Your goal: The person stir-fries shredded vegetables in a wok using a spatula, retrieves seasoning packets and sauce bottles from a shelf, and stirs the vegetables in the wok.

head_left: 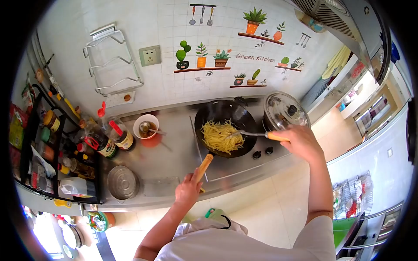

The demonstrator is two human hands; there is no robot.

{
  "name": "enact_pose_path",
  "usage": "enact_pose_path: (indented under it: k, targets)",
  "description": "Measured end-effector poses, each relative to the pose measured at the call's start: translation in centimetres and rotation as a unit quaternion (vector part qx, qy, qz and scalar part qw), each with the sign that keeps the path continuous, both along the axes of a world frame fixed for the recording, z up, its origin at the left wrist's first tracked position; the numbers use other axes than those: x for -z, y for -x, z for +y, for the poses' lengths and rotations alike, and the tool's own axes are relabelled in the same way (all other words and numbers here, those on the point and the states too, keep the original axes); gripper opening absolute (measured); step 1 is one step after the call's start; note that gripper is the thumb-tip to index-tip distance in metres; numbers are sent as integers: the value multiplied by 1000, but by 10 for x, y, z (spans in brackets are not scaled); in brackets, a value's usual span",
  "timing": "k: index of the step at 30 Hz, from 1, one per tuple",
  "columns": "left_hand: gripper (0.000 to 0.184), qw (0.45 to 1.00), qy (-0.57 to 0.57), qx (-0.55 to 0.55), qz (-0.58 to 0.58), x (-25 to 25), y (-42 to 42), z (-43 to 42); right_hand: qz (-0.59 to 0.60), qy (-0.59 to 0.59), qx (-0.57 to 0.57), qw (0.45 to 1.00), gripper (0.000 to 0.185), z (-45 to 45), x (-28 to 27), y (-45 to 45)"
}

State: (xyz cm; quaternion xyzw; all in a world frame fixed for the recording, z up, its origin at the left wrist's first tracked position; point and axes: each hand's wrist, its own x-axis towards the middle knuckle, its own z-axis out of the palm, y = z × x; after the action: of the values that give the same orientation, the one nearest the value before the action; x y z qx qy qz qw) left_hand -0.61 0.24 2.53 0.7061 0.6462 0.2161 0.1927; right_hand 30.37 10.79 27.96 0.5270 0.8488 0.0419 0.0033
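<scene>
A black wok (246, 118) sits on the stove with a heap of pale yellow shredded strips (217, 135) in it, perhaps potato. My left hand (188, 189) is wrapped round the wok's wooden handle (204, 166). From the right, my right hand (302, 142) grips the wooden handle of a metal spatula (252, 134). The spatula's head lies among the strips, partly covered by them. Behind my right hand, a glass lid (285, 108) with a dark knob covers a pot on the other burner.
Left of the wok stand a white bowl (146, 123) with a spoon in brown liquid, and several sauce bottles (122, 135). A round metal lid or dish (123, 182) lies near the counter's front edge. A black rack (48, 143) of seasonings fills the left end. Two stove knobs (263, 152) sit right of the wok.
</scene>
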Motion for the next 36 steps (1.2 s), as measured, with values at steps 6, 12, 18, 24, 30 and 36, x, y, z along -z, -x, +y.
enact_pose_path:
  k: [6, 12, 18, 24, 30, 36]
  targets:
    - [59, 1000, 24, 4, 14, -4, 0, 1, -22, 4, 16, 1000, 26, -9, 50, 14]
    - [59, 1000, 22, 10, 15, -4, 2, 0, 17, -69, 74, 995, 24, 27, 89, 34]
    - [56, 999, 8, -1, -39, 1, 2, 3, -69, -23, 162, 984, 15, 62, 37, 8]
    - [54, 999, -29, -17, -23, 8, 16, 11, -27, 235, 304, 923, 21, 142, 41, -11]
    - [52, 999, -26, -16, -34, 4, 18, 12, 176, 331, 226, 899, 27, 149, 95, -33]
    - [53, 999, -35, -16, -29, 4, 15, 11, 170, 159, 108, 967, 38, 127, 63, -57]
